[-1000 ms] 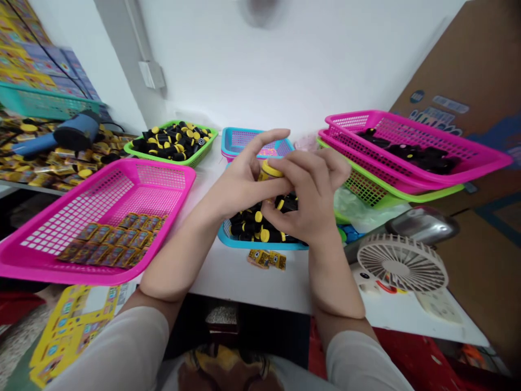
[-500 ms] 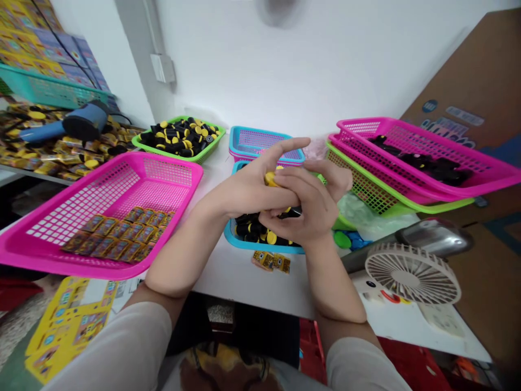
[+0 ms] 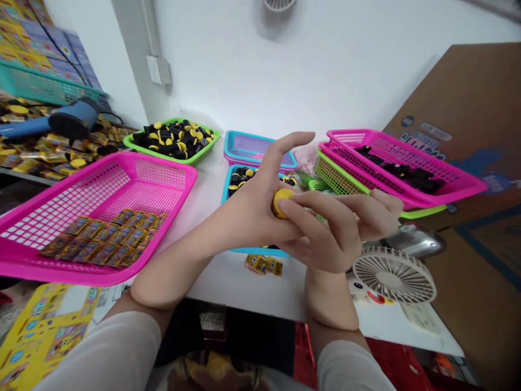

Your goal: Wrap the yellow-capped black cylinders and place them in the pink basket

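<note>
A small piece with a round yellow end (image 3: 280, 204) sits in the grip of my left hand (image 3: 254, 209), whose index finger points out to the right. My right hand (image 3: 336, 231) reaches across with its fingertips on the yellow end. The fingers hide the rest of the piece. Beneath both hands is a blue basket (image 3: 226, 187) of black cylinders with yellow ends (image 3: 240, 176). Two small yellow-brown printed pieces (image 3: 264, 264) lie on the table in front of that basket.
To the left stands a pink basket (image 3: 185, 184) with rows of wrapped pieces (image 3: 109, 236). A green basket (image 3: 199, 157) of black-and-yellow cylinders is behind it. Stacked baskets (image 3: 456, 182), a small fan (image 3: 394, 275) and a metal flask (image 3: 415, 241) are at right.
My right hand has shifted right and turned, with its outer fingers stretching out further. More of the yellow end shows now. The view has shifted slightly.
</note>
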